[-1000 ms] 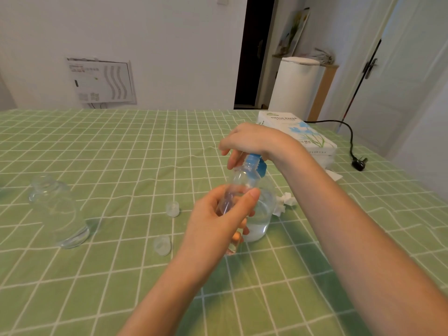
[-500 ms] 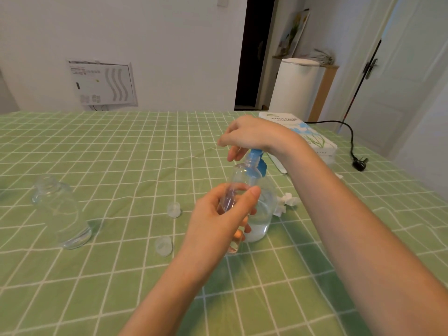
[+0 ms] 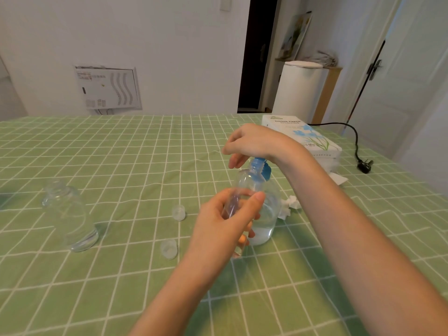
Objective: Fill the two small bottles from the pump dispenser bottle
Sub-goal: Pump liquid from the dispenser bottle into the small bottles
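Note:
My left hand [image 3: 225, 221] grips a small clear bottle [image 3: 247, 183], tilted, with its mouth up against the blue pump head [image 3: 263, 167]. The clear pump dispenser bottle [image 3: 266, 229] stands right behind it, with a little liquid at its bottom. The heel of my right hand [image 3: 254, 141] rests on top of the pump, fingers hanging loosely. A second small clear bottle [image 3: 70, 219] stands uncapped at the left, apart from both hands. Two clear caps [image 3: 178, 212] [image 3: 169, 249] lie between it and my left hand.
A green checked cloth [image 3: 121, 166] covers the table. A tissue box [image 3: 310, 139] sits at the back right, crumpled tissue [image 3: 291, 204] lies beside the dispenser, and a black cord with a plug [image 3: 364, 163] trails off the right edge.
My right hand rose a little on the pump, then came back down. The left hand kept the small bottle at the nozzle. The view tilted slightly.

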`<action>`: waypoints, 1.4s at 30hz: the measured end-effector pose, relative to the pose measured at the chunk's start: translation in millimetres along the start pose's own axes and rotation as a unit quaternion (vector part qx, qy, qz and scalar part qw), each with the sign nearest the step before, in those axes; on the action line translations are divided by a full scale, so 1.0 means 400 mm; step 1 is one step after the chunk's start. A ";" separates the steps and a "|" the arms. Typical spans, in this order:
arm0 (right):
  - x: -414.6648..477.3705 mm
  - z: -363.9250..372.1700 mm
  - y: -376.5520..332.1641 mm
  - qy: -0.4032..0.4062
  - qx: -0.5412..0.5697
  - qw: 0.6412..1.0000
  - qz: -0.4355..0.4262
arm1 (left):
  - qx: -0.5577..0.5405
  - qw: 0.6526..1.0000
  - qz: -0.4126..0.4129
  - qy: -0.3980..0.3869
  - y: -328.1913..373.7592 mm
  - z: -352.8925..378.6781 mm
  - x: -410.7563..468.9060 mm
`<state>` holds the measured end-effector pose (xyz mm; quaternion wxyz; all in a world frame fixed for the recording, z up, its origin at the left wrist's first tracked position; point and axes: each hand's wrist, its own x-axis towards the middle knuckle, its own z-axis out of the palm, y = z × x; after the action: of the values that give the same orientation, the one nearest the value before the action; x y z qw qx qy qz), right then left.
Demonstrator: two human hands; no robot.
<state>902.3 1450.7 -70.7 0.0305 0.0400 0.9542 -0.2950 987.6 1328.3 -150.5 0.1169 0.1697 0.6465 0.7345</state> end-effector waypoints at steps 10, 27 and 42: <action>0.001 0.010 0.004 -0.018 0.015 1.000 0.013 | 0.004 1.000 0.003 0.001 -0.004 0.001 -0.001; 0.006 -0.016 -0.016 0.004 -0.034 0.999 -0.003 | -0.003 1.000 0.015 0.003 0.009 0.002 0.000; -0.001 0.007 0.000 -0.028 -0.034 0.999 -0.015 | -0.006 1.000 -0.003 -0.003 -0.005 -0.004 0.002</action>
<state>902.6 1449.2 -72.8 0.0541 0.0162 0.9629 -0.2638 986.1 1327.3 -152.7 0.1221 0.1693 0.6419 0.7378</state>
